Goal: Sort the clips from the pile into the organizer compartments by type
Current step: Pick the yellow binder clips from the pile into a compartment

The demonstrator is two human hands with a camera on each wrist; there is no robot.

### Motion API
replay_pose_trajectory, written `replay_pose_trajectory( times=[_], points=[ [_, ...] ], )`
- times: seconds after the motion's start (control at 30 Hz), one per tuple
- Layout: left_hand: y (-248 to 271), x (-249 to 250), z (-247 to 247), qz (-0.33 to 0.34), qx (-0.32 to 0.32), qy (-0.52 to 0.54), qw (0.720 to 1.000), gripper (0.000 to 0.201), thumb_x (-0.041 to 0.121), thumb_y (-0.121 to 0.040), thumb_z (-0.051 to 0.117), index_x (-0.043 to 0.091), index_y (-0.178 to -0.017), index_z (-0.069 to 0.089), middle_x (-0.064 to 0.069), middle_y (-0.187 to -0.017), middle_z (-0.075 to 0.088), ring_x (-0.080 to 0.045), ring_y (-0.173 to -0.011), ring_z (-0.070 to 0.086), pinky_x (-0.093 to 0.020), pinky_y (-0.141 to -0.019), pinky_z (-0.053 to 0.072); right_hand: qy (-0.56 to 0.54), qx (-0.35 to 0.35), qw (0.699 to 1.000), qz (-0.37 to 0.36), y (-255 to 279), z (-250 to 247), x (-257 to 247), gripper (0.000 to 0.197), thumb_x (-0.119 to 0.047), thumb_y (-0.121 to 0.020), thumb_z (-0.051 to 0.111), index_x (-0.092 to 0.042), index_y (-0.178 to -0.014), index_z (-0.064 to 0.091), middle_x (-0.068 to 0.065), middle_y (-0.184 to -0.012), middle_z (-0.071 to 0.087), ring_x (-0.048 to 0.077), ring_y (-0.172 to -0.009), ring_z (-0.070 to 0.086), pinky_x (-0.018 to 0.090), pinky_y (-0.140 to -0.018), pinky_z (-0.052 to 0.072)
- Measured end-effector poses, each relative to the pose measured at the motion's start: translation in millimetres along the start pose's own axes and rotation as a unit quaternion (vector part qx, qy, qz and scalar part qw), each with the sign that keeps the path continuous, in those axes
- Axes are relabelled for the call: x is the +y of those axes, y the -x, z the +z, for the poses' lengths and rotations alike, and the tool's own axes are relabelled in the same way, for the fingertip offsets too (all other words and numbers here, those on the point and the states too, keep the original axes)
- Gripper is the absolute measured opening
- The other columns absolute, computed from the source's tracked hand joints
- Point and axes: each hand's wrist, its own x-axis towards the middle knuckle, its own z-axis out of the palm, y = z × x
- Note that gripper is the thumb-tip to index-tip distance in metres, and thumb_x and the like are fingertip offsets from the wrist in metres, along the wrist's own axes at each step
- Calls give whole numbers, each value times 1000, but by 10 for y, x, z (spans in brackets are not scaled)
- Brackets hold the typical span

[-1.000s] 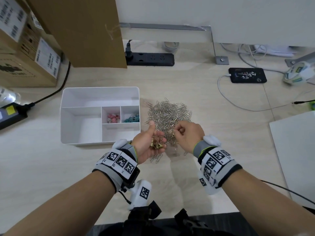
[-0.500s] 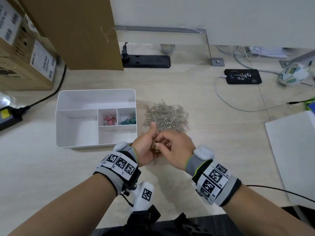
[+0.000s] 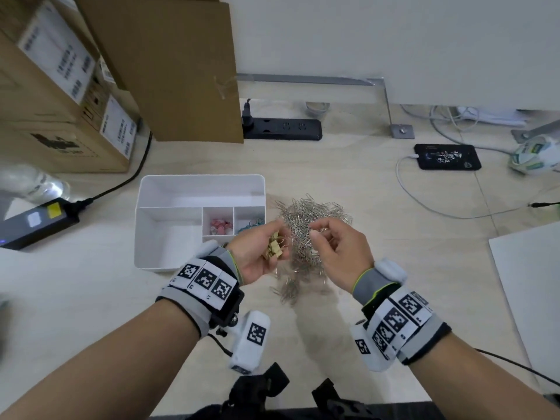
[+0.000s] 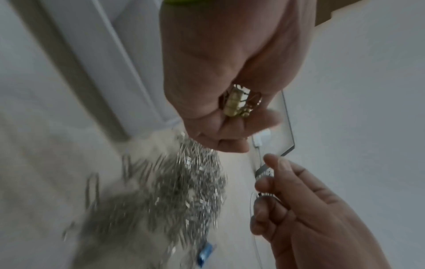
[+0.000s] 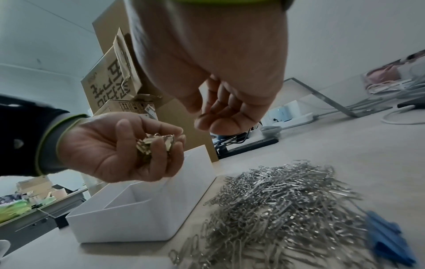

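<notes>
A pile of silver paper clips point(image 3: 306, 219) lies on the table just right of the white organizer point(image 3: 200, 178). Pink clips point(image 3: 219, 227) fill one small compartment and teal clips point(image 3: 251, 225) the one beside it. My left hand point(image 3: 260, 253) is palm up between organizer and pile, its fingers curled around a bunch of gold binder clips point(image 3: 274, 250) point(image 5: 154, 143). Over the pile's near side hovers my right hand point(image 3: 336, 250), fingers loosely curled with nothing seen in them. A blue clip point(image 5: 388, 238) lies at the pile's edge.
Cardboard boxes point(image 3: 60, 101) and a leaning cardboard sheet point(image 3: 169, 71) stand at the back left. A black power strip point(image 3: 285, 128), a charging phone point(image 3: 447, 157) and cables lie behind. A power adapter point(image 3: 33, 222) sits far left, a white board point(image 3: 533, 283) far right.
My right hand has drawn away from the left hand and lifted, fingers relaxed. The left hand has risen slightly towards the organizer, still holding the gold clips.
</notes>
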Motion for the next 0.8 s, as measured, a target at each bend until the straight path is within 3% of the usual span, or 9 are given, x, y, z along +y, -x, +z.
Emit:
replay_pose_trajectory(
  times=[0.07,0.17,0.27,0.37,0.5,0.63,0.8],
  points=[
    [31,141,-113,26,23,-38,999,20,31,-98,56,14,-89,62,0,-74,59,-11,-55,54,-13,-32,31,6,-16,1000,3,-50,60,-69,8,-26,-88,62,-33,-93,64,-10,-63,58,6,-55,51,32,-65,51],
    [49,385,-302,71,52,-39,995,13,25,-98,57,14,-92,58,0,-72,55,-10,-58,51,-13,-36,37,45,-80,996,-3,-141,205,-225,18,-27,-88,61,-32,-106,62,-15,-68,59,2,-57,52,25,-66,45],
    [20,611,-457,94,89,-12,992,12,23,-98,59,12,-94,56,-2,-72,54,-12,-59,51,-18,-42,43,128,-174,976,-33,-211,370,-378,34,-30,-89,58,-33,-123,53,-14,-87,63,8,-64,54,24,-68,41],
    [-25,816,-585,105,102,18,989,9,17,-98,59,9,-96,58,-5,-73,53,-15,-62,51,-20,-43,47,202,-237,948,-69,-282,535,-503,38,-39,-91,56,-29,-127,51,-6,-104,61,13,-76,54,25,-70,39],
    [-104,987,-635,106,99,-6,989,11,16,-98,59,7,-93,55,-7,-77,52,-16,-62,50,-20,-47,51,238,-245,937,-71,-376,662,-515,31,-38,-92,54,-24,-119,58,0,-106,60,23,-93,59,28,-76,45],
    [-232,1057,-553,143,139,-111,974,16,20,-96,62,5,-93,58,-8,-83,54,-17,-64,52,-21,-51,53,220,-227,946,-67,-384,685,-438,22,-33,-91,56,-24,-109,62,-2,-101,61,20,-86,59,28,-73,46],
    [-417,1068,-427,198,187,-220,937,17,19,-94,65,7,-84,59,-6,-74,54,-16,-62,54,-26,-54,59,207,-225,950,-59,-374,697,-350,24,-32,-91,57,-24,-113,61,-4,-92,55,16,-78,51,27,-71,43]
  ],
)
